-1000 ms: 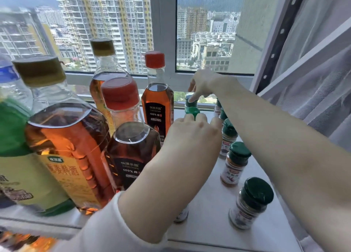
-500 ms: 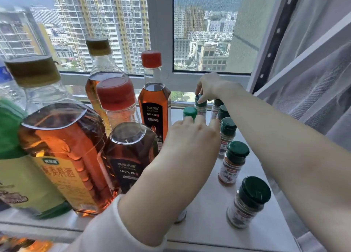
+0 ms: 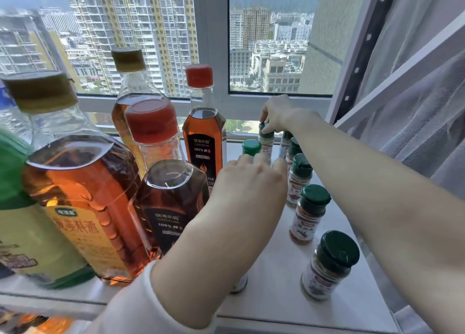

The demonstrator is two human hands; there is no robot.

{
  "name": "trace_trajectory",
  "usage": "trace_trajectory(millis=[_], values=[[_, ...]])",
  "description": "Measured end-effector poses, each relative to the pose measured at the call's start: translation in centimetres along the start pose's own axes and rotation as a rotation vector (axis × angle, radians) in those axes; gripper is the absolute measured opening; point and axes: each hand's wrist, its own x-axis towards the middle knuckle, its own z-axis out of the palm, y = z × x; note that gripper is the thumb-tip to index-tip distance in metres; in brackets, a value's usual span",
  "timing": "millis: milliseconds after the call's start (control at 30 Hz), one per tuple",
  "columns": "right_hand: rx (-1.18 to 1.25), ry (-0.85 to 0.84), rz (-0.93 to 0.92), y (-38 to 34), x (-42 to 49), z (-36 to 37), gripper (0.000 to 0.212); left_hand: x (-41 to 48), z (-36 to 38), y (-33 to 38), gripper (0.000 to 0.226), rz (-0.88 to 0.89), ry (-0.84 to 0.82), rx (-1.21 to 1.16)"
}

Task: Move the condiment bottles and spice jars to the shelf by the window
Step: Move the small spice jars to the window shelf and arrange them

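1. Head view, the hands. Our right hand [image 3: 276, 115] is in the upper middle of the frame, close under the window [image 3: 271, 44], and it pinches the dark cap of the far jar [image 3: 266, 142] from above. Our left hand [image 3: 251, 180] is at the centre of the frame, with its fingers curled forward toward the green-cap jar [image 3: 251, 146]. Its fingertips are hidden behind the knuckles, so we cannot tell whether it grips that jar or only touches it.

2. Head view, the task's things. All of them already stand on the white shelf [image 3: 276, 301]. The bottles [image 3: 83, 195] fill the left half of the frame. A jar row [image 3: 310, 215] runs up the right side from lower right to upper middle, partly behind our right forearm.

3. Head view, the relation that matters. The far jar stands upright with its long axis vertical, straight below our right hand, at the window end of the shelf. The green-cap jar is also upright, just beside it to the lower left and just beyond our left knuckles. The right hand is nearer the far jar and the left hand is nearer the green-cap jar, so the arms do not cross.

4. Our judgement. We take this to be the placing or tidying of the last jars at the back. The next move should be a straight release or a small nudge along the shelf. The neighbouring jars stand close, so a sideways pull of either hand could tip one.
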Motion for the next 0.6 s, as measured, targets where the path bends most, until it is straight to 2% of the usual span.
trace_trajectory(millis=[200, 333, 433, 500, 600], values=[[-0.092, 0.013, -0.021, -0.2, 0.0, -0.2, 0.039, 0.1, 0.8, -0.1, 0.042, 0.006, 0.034, -0.006], [0.056, 0.025, -0.052, -0.4, -1.7, -1.4, 0.031, -0.2, 1.0, -0.1, 0.049, 0.016, 0.008, -0.029], [0.195, -0.120, -0.135, -1.3, -4.2, -2.2, 0.032, -0.7, 0.8, -0.1, 0.052, 0.016, -0.020, -0.029], [0.191, -0.211, -0.179, -2.0, -5.5, -2.2, 0.037, -0.9, 0.6, 0.0, 0.052, 0.005, -0.005, -0.036], [0.126, -0.236, -0.209, -2.6, -6.3, -1.6, 0.040, -1.2, 0.3, 0.4, 0.051, 0.005, 0.002, -0.027]])
